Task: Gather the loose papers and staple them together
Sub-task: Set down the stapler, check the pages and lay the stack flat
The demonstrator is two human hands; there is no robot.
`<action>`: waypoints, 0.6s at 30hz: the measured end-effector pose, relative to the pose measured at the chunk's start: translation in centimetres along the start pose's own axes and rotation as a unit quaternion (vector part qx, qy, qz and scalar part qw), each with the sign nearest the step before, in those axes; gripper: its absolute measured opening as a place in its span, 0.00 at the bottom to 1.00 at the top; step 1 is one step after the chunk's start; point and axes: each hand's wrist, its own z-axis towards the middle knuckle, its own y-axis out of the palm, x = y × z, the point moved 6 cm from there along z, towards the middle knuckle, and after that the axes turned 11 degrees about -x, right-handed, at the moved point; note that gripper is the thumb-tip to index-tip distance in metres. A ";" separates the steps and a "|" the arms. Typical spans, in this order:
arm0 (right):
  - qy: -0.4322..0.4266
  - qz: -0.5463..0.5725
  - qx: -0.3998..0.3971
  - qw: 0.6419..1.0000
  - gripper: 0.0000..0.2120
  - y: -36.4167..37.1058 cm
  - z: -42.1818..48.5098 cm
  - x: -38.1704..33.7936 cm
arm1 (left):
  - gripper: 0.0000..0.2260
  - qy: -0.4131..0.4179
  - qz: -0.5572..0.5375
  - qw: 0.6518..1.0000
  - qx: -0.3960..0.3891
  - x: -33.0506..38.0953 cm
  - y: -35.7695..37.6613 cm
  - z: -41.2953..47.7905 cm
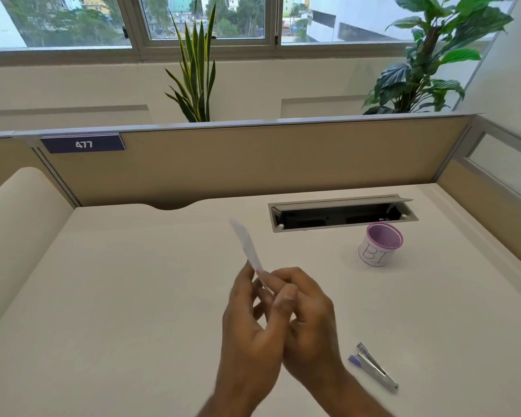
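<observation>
A thin white bundle of papers (248, 247) stands edge-on above the middle of the cream desk (118, 296), blurred by motion. Both hands pinch its lower end: my left hand (250, 323) on the left side, my right hand (307, 320) on the right, fingers pressed together around the sheets. A small metal stapler (373, 367) with purple trim lies on the desk to the right of my right wrist, untouched.
A pink mesh cup (379, 245) with a white label stands at the right, in front of an open cable tray (342, 213) set into the desk. Beige partition walls (253, 164) enclose the back and sides. Plants stand behind the partition.
</observation>
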 end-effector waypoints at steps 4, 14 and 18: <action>-0.006 -0.110 -0.069 0.992 0.19 1.2 0.3 -0.3 | 0.11 0.020 -0.061 0.997 0.042 -0.1 -1.4 1.5; 0.273 0.077 0.034 0.958 0.41 -2.9 -1.9 13.2 | 0.14 -0.061 -0.122 0.991 -0.016 -3.3 -5.5 6.6; 0.323 0.217 -0.092 0.917 0.49 0.4 -4.3 18.0 | 0.15 -0.083 -0.135 0.987 -0.023 -3.8 -6.6 8.1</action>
